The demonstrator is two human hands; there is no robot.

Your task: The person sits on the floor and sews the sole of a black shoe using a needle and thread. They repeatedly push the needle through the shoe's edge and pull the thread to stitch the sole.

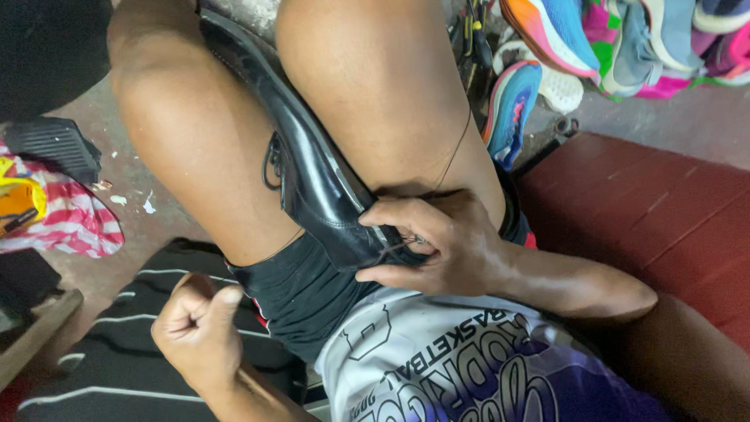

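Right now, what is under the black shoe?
The black shoe is clamped between two bare thighs, its heel over black shorts. The right hand grips that end, hiding the sole edge. The left hand is a fist, apart.

Under your knees the grey concrete floor [687, 117] carries bright running shoes [625, 47] along its far right edge. A red-and-white striped cloth [74, 223] lies at its left edge, just below a black ribbed sole [55, 144].

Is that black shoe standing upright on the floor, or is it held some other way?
Held, not standing: the black shoe lies tilted, wedged between the person's thighs, its laces facing left. The right hand grips its near end; the left hand is a closed fist.
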